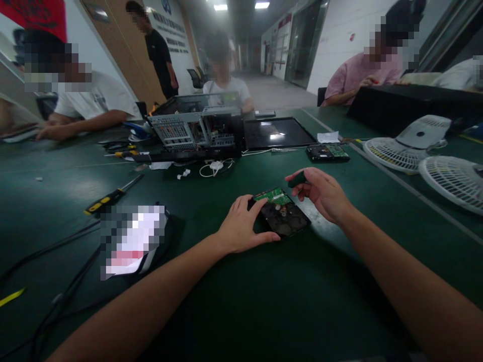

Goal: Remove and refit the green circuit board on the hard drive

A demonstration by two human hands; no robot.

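Observation:
A hard drive [287, 220] lies on the green tabletop, its green circuit board and dark metal underside facing up. My left hand [243, 226] grips it from the left, fingers over the far edge and thumb along the near side. Just beyond the drive's right side, my right hand [320, 193] is raised a little above the table. Between its thumb and fingers is a small dark green or black piece [297, 179], whose kind I cannot make out. A gap separates that piece from the drive.
An opened computer case [196, 128] stands at the back, beside a black side panel [278, 132]. Another hard drive [328, 152] lies back right. White fan parts [422, 143] sit at right. A screwdriver [109, 197], a lit phone [134, 241] and cables are at left. Several people are around the table.

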